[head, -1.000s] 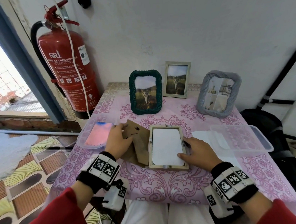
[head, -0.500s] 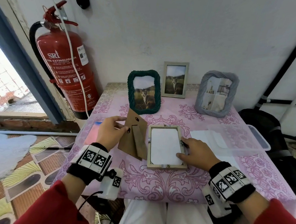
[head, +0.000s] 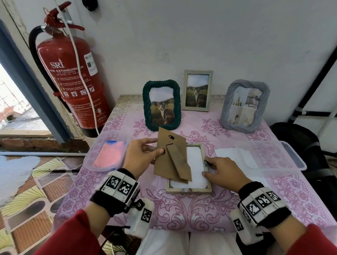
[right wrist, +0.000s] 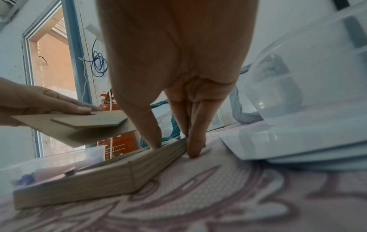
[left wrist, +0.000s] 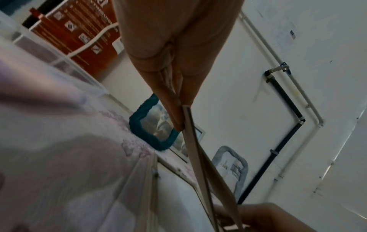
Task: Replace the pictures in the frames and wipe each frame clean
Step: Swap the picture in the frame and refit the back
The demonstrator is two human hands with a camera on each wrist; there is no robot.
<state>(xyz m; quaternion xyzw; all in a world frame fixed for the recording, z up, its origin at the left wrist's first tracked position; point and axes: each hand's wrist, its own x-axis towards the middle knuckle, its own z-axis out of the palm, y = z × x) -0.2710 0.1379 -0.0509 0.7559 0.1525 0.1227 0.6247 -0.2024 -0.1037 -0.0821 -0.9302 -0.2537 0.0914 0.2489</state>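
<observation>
A light wooden frame (head: 189, 190) lies face down on the pink tablecloth, with the white back of a picture (head: 195, 168) showing inside it. My left hand (head: 142, 155) pinches a brown backing board (head: 171, 157) by its left edge, thumb on top. It holds the board tilted over the frame's left half, the stand leg facing up. In the left wrist view the board (left wrist: 198, 149) appears edge-on below the fingers (left wrist: 174, 109). My right hand (head: 224, 174) pinches the frame's right rail (right wrist: 79, 185), thumb on the inner edge and fingers against the outer side.
Three frames stand upright at the back: a green one (head: 161, 105), a beige one (head: 197, 90) and a grey one (head: 245, 105). A clear tray with a pink cloth (head: 109, 155) lies left. A clear box (head: 270, 153) and white sheets (head: 233, 155) lie right. A fire extinguisher (head: 72, 78) stands beyond the table's left edge.
My left hand lifted the backing board off the table left of the frame and carried it right, over the frame. The right hand stayed on the frame's right rail.
</observation>
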